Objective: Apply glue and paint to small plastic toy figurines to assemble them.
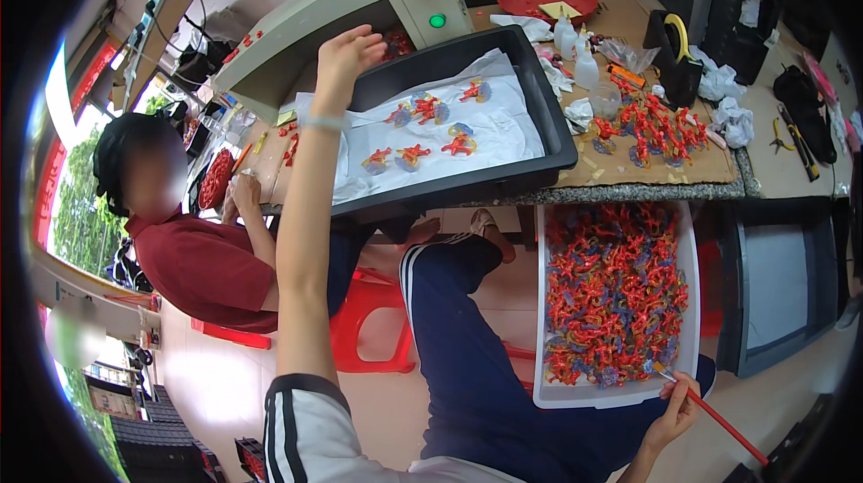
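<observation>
My left hand (352, 53) reaches far forward over the corner of a black tray (564, 146), beside the opening of a beige machine (315, 34). Its fingers are stretched out, and nothing shows in them. White paper lines the tray, with several small red figures (413, 156) with blue and yellow parts spread on it. At the lower right my right hand (676, 413) grips a paintbrush (725, 431) with a red handle. Its bristle end is at the near edge of a white tray (543, 321), heaped with many similar figures (616, 290).
On the table lie a pile of red figures (661, 128), white squeeze bottles (586, 65), a red plate (548, 1), crumpled tissue (733, 122) and pliers (780, 135). A grey tray (791, 285) stands at right. A co-worker in a dark red shirt (205, 269) sits at left.
</observation>
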The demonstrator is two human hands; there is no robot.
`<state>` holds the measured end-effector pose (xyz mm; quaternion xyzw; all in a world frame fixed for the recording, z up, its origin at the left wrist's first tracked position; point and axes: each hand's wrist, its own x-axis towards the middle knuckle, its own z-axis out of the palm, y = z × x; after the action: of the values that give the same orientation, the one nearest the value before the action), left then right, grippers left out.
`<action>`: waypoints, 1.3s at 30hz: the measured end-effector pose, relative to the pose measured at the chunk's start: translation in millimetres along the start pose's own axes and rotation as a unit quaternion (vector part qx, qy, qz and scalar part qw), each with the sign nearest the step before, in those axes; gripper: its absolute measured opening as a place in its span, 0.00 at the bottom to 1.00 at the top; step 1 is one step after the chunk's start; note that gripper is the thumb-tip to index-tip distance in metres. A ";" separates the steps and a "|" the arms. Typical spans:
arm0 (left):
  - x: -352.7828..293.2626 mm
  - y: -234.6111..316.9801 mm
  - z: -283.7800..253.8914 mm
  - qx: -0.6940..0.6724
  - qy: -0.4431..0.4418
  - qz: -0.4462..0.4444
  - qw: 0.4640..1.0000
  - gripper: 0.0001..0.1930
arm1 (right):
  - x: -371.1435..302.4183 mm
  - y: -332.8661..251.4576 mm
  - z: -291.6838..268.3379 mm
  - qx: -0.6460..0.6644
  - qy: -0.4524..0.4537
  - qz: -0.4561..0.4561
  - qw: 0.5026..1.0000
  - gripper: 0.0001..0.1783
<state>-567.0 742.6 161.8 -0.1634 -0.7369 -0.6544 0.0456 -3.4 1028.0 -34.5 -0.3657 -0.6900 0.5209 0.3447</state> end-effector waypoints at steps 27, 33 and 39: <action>-363.5 -171.9 264.8 0.323 -0.281 0.113 0.897 0.21 | -13.8 27.8 24.7 0.043 -0.012 0.080 0.996 0.08; -365.7 -162.5 256.8 0.271 -0.271 0.119 0.916 0.13 | -6.5 28.8 36.7 0.044 -0.042 0.110 0.992 0.10; -381.2 -88.9 235.4 0.032 -0.434 -0.029 0.900 0.12 | 3.9 16.7 64.7 0.146 -0.119 0.076 0.979 0.10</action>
<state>-199.9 896.1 -62.6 -0.4082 -0.7088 -0.4956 -0.2920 -58.3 1004.3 -64.6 -0.2985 -0.6127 0.6805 0.2692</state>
